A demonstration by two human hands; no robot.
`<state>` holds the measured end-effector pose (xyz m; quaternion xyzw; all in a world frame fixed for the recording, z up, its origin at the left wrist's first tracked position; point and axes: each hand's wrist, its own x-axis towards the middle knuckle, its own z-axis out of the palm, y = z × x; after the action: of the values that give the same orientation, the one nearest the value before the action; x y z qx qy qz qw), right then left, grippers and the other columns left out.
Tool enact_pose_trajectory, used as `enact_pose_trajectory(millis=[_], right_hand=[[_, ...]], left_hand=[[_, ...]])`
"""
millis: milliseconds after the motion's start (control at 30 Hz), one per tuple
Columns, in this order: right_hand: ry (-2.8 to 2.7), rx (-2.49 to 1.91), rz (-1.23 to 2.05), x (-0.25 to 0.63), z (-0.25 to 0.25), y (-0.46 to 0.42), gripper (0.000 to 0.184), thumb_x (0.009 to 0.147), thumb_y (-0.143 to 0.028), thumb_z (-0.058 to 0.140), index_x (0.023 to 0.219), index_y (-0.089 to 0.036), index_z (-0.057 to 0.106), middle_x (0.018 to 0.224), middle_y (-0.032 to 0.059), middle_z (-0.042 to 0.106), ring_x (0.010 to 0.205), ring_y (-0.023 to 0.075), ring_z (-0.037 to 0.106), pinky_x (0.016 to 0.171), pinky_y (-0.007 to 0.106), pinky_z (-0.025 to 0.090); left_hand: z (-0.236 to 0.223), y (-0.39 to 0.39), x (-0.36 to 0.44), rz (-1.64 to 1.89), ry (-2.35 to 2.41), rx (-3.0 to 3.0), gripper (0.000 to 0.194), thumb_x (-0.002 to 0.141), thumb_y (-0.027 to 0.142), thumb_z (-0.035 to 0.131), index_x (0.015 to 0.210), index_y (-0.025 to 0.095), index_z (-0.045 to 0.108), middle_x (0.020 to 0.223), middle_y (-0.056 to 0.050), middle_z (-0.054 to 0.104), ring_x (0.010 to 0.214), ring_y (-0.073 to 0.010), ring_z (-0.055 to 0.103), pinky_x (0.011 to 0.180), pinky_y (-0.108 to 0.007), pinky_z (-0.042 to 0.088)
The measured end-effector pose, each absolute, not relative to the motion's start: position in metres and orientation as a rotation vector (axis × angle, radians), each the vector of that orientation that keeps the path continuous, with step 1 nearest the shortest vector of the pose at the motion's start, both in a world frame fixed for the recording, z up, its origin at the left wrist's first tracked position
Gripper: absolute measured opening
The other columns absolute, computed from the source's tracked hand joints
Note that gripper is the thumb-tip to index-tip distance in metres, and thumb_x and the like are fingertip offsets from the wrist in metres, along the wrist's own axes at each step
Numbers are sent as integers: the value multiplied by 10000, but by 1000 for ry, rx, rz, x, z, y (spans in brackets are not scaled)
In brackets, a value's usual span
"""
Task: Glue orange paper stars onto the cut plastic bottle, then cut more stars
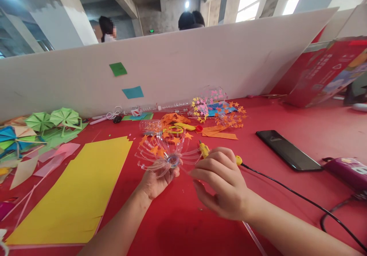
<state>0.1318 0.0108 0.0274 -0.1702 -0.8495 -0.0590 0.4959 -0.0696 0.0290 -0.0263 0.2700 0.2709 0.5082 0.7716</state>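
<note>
A clear plastic bottle piece (173,160) is cut into many thin strips that fan outward like petals. Orange paper stars (175,141) sit on several strip tips; other tips on the left and right are bare. My left hand (160,181) grips this piece from below, around the bottle neck. Just right of it, my right hand (222,183) hovers by the bare strips with bent fingers. Its thumb and fingertips are a little apart, and nothing shows between them. Partly hidden behind the right hand lies a yellow hot glue gun (204,149) with a black cable.
Star-tipped plastic pieces (231,114) stand at the back, near orange paper strips (220,132) and yellow-handled scissors (173,129). Yellow paper sheets (77,183) and folded green paper umbrellas (64,116) lie left. A phone (288,150) and red box (323,72) are right. A white partition (177,64) rises behind.
</note>
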Motion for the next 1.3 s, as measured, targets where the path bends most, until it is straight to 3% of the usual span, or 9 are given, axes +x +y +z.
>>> enact_pose_trajectory(millis=[133, 367, 767, 967, 1133, 1300], right_hand=[[-2098, -348, -93, 132, 23, 13, 182, 835, -23, 522, 955, -146, 582, 824, 75, 665, 698, 174, 523, 641, 335, 420], [-2146, -241, 60, 131, 17, 14, 265, 879, 3, 444, 1090, -108, 561, 915, 124, 672, 804, 179, 602, 695, 307, 517], [-1995, -258, -17, 135, 29, 10, 232, 873, 11, 442, 964, -143, 589, 842, 116, 701, 732, 172, 644, 641, 298, 544], [-2013, -307, 124, 130, 20, 9, 295, 881, -7, 479, 1126, -158, 537, 881, 91, 690, 777, 171, 640, 680, 299, 539], [-1963, -422, 51, 128, 20, 10, 315, 863, -16, 520, 1144, -159, 516, 1055, 130, 695, 884, 183, 652, 732, 315, 500], [-1904, -518, -110, 129, 32, 8, 292, 835, -47, 558, 1078, -209, 548, 927, 50, 738, 775, 191, 619, 776, 374, 422]], left_hand=[[-26, 28, -70, 1098, 597, 581, 306, 602, 152, 764, 901, 105, 717, 807, -59, 704, 604, -89, 574, 604, -187, 484], [-29, 30, -71, 1118, 594, 584, 290, 611, 148, 757, 894, 113, 701, 813, -56, 700, 604, -87, 572, 579, -186, 478], [-36, 29, -69, 1041, 587, 732, 261, 658, 140, 742, 907, 138, 664, 808, -34, 653, 605, -97, 587, 593, -215, 463], [-32, 27, -71, 1043, 591, 702, 312, 648, 206, 781, 926, 113, 676, 786, -49, 651, 622, -98, 575, 549, -197, 451], [-33, 28, -72, 1073, 564, 706, 270, 657, 220, 781, 892, 129, 684, 799, -43, 666, 606, -89, 564, 576, -207, 465], [-33, 28, -71, 1076, 565, 712, 253, 653, 243, 789, 851, 120, 690, 772, -43, 656, 596, -81, 552, 581, -206, 456]])
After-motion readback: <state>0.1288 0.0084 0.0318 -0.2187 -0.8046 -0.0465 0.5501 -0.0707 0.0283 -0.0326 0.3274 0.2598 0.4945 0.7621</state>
